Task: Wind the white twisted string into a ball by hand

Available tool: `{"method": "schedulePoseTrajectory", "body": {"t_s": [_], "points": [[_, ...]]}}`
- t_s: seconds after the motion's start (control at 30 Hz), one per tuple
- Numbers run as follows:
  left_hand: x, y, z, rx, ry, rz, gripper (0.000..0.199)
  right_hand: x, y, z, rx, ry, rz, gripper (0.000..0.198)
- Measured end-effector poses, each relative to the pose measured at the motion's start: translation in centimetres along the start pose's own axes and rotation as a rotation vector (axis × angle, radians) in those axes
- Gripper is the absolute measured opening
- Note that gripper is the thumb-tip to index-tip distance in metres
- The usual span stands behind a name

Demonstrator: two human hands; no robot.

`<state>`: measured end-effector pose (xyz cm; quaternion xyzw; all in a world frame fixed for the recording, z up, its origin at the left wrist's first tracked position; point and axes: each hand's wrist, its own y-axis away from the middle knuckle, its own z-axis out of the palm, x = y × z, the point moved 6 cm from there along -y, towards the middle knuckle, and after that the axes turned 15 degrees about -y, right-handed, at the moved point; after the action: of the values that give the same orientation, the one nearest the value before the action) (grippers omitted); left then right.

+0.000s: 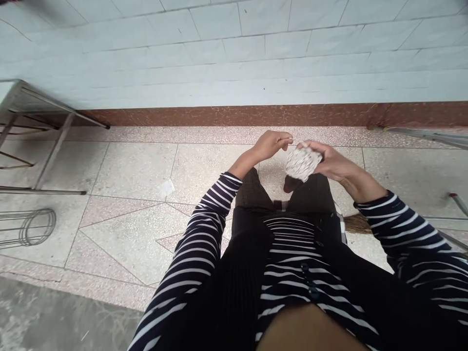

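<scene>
In front of my knees, my right hand (328,160) grips a ball of whitish cord (302,163), its surface showing thick wound or braided strands. The fingers curl behind the ball and are partly hidden. Just left of it, apart from the ball, is my left hand (272,145), its thumb and fingers pinched together. Whether a thin strand runs between those fingertips is too small to tell. Both hands are raised above my lap, with dark trousers (252,195) below them.
A pale tiled wall (234,58) with a reddish-brown base strip stands ahead. At left are a metal-legged table (54,146) and a round wire frame (38,226). A white scrap (167,188) lies on the floor. Straw bristles (356,224) and metal legs (457,202) are at right.
</scene>
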<state>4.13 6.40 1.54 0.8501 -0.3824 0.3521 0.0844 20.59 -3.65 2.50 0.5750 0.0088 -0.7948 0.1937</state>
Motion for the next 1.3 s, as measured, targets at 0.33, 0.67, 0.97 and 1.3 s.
{"method": "schedulePoseTrajectory", "body": {"t_s": [0.33,0.67,0.97,1.3], "points": [[1.5,1.4,2.6,-0.187,0.257,-0.055,0.035,-4.6,-3.4,-7.4,0.75,-0.184,-0.399,0.057],[-1.2,4.9,4.9,-0.277,0.229,-0.178,0.038,-10.8,-3.0,-9.4,0.76,-0.011,-0.897,0.056],[2.4,2.4,-2.0,-0.038,0.094,-0.062,0.048,2.7,-2.1,-5.1,0.104,0.538,0.063,0.048],[-0.1,2.8,6.0,-0.156,0.318,-0.086,0.04,-3.0,-2.1,-7.3,0.392,-0.138,-0.21,0.048]]}}
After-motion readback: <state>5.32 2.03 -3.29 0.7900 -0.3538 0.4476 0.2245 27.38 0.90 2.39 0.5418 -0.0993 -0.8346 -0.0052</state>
